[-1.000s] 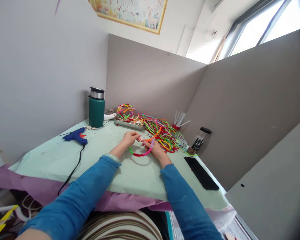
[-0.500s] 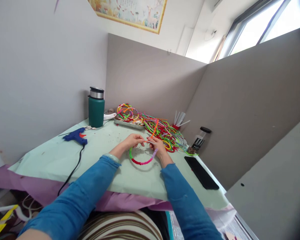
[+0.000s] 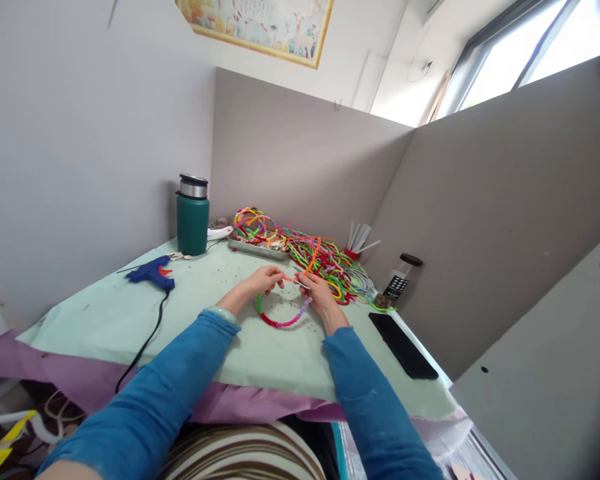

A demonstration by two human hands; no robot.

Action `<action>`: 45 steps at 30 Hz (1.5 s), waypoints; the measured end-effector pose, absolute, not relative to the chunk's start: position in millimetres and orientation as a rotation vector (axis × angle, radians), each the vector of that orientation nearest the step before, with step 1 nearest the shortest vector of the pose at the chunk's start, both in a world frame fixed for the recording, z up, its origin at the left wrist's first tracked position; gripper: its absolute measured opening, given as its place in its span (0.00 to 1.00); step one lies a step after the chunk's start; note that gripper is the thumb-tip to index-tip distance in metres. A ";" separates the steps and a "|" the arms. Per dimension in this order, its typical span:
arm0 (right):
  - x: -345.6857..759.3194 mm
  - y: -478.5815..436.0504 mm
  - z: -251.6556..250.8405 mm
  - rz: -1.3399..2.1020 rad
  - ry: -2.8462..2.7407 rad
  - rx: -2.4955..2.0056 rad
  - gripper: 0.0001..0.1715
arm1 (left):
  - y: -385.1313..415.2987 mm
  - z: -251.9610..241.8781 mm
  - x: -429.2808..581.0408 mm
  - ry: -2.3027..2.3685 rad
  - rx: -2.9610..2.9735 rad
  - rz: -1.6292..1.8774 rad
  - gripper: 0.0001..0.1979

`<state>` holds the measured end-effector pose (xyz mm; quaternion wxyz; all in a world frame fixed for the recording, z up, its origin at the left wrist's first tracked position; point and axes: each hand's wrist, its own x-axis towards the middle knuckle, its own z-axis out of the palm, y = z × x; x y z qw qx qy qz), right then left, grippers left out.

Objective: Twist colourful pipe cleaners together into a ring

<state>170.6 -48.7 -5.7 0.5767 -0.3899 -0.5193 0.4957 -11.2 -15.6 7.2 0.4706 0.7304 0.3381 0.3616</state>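
Observation:
A hoop (image 3: 283,325) wrapped in green, red, pink and purple fuzzy pipe cleaner hangs between my hands, low over the table. My left hand (image 3: 265,280) is closed at its left side, fingertips pinched near a short orange stretch. On the right, my right hand (image 3: 319,291) grips an orange pipe cleaner (image 3: 314,257), whose free end sticks up and curves over the pile behind. A thin pale strip shows at the right fingers; what it is I cannot make out. The fingers hide the hoop's far side.
Behind my hands lies a heap of coloured pipe cleaners (image 3: 350,273), beside a metal tray (image 3: 260,249). A blue glue gun (image 3: 153,272) and green bottle (image 3: 193,223) stand left. At right are a black flat object (image 3: 403,345), a black-lidded jar (image 3: 400,280) and white sticks (image 3: 360,238).
My hands have drawn slightly apart, showing more orange between them. The orange pipe cleaner's free end has swung right, and the hoop has shifted a little up and left.

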 end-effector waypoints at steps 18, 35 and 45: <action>173.2 -51.1 -4.3 1.234 -1.229 -0.903 0.18 | -30.4 14.6 -13.4 0.720 1.700 0.543 0.18; 168.1 -60.0 1.9 0.979 -1.611 -0.886 0.15 | -21.2 7.8 -12.3 0.946 1.620 0.609 0.18; 165.7 -66.4 8.8 0.961 -1.817 -0.833 0.12 | -13.0 5.4 -12.7 1.021 1.512 0.728 0.20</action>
